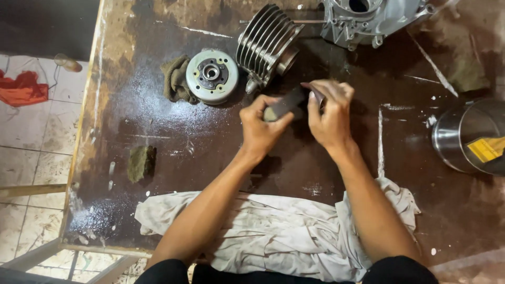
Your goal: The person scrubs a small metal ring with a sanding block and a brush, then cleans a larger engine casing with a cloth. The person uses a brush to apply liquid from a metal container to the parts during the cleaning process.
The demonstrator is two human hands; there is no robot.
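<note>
My left hand [259,128] grips a dark folded strip that looks like abrasive paper [281,105], held near the middle of the brown worktable [158,131]. My right hand [331,113] is closed on a small dark metal part [317,96], pressed against the end of that strip. Most of the part is hidden by my fingers. Just beyond both hands lies a finned metal engine cylinder [266,42] on its side.
A round flywheel-like disc [212,76] sits beside a dark rag [175,79]. A grey engine casing [368,21] is at the back. A steel pot [473,137] stands right. A dirty white cloth [273,231] covers the near edge; a green pad [141,163] lies left.
</note>
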